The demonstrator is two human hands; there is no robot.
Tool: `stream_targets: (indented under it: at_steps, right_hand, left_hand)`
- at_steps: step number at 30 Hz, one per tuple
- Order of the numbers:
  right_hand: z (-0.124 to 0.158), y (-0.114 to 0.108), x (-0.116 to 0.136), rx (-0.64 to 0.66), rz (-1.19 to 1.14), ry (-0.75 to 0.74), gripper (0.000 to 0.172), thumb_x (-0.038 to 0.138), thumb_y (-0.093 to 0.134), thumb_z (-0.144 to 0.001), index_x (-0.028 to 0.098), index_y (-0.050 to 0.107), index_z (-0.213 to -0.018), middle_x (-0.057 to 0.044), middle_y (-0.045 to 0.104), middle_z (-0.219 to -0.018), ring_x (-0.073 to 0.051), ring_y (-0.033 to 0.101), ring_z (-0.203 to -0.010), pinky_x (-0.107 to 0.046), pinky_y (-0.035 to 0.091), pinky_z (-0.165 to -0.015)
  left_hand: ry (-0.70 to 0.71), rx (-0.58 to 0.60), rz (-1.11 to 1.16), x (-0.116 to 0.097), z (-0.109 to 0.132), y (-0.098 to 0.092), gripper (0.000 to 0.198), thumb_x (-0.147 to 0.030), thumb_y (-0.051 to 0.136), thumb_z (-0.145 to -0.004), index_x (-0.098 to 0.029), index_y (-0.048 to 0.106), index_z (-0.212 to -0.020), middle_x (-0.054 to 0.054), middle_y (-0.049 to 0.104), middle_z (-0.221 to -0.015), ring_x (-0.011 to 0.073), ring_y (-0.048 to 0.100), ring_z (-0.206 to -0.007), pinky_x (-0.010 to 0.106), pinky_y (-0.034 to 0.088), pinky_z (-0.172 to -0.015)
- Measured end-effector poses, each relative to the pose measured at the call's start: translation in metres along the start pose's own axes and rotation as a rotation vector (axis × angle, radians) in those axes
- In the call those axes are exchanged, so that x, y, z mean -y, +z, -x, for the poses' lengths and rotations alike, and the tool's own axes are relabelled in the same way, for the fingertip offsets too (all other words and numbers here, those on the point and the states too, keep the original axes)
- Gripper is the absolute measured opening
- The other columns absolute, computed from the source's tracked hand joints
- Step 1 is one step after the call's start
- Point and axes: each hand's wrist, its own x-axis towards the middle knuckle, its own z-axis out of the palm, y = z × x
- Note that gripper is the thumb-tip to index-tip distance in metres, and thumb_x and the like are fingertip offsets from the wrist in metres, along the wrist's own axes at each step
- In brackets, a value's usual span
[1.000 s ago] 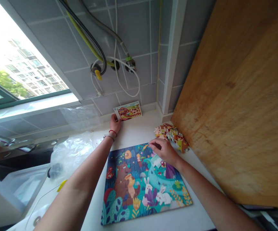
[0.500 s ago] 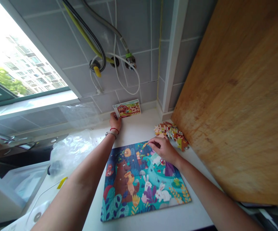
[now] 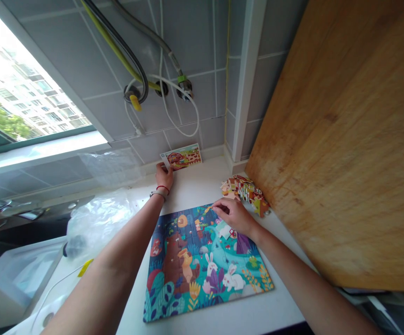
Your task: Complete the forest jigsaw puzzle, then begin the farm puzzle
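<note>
My left hand (image 3: 164,177) is closed on the left end of a small picture card (image 3: 184,157), which shows a red barn and leans against the tiled wall. Below it lies a jigsaw puzzle (image 3: 202,260) with a forest scene of a bear, a fox and white rabbits. Over the puzzle's far edge, my right hand (image 3: 235,215) pinches a small yellowish puzzle piece (image 3: 208,209) between thumb and forefinger; its outline is hard to make out. A heap of loose puzzle pieces (image 3: 247,191) sits just beyond my right hand.
A big wooden board (image 3: 341,139) stands along the right side. Crumpled clear plastic (image 3: 100,223) lies to the left, near the sink (image 3: 41,228) and a white bin (image 3: 30,265). Hoses and a white cable (image 3: 197,116) hang on the wall.
The whole view has shifted slightly, so everything appears a little further left. Both hands keep their places against the card and the puzzle.
</note>
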Motion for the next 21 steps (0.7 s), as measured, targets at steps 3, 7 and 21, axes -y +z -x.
stream_targets:
  at_steps: [3, 7, 21]
  right_hand:
    - [0.000, 0.000, 0.000, 0.001, -0.015, 0.006, 0.017, 0.030, 0.062, -0.095, 0.021, 0.075, -0.091, -0.005, 0.077, -0.089, -0.018, 0.068, -0.077, -0.029, 0.053, -0.074]
    - [0.000, 0.001, -0.001, -0.006, -0.010, 0.000, 0.016, 0.030, 0.062, -0.094, 0.021, 0.076, -0.092, -0.004, 0.077, -0.089, -0.018, 0.068, -0.077, -0.029, 0.052, -0.073]
    - [-0.002, 0.002, -0.002, -0.011, -0.028, -0.008, 0.017, 0.030, 0.061, -0.095, 0.021, 0.075, -0.091, -0.004, 0.076, -0.087, -0.018, 0.068, -0.078, -0.029, 0.050, -0.073]
  left_hand:
    - [0.001, -0.047, -0.041, -0.002, 0.002, 0.001, 0.043, -0.033, 0.079, -0.080, -0.020, 0.054, -0.111, 0.010, 0.071, -0.094, 0.0268, 0.071, -0.090, 0.041, 0.056, -0.088]
    - [0.012, -0.071, -0.050, -0.006, 0.004, 0.001, 0.049, -0.031, 0.081, -0.077, -0.019, 0.053, -0.116, 0.013, 0.073, -0.101, 0.0257, 0.072, -0.089, 0.039, 0.057, -0.087]
    - [0.005, -0.081, -0.056, -0.013, 0.006, -0.004, 0.040, -0.044, 0.065, -0.093, -0.019, 0.050, -0.120, 0.012, 0.070, -0.101, 0.0252, 0.070, -0.098, 0.037, 0.054, -0.092]
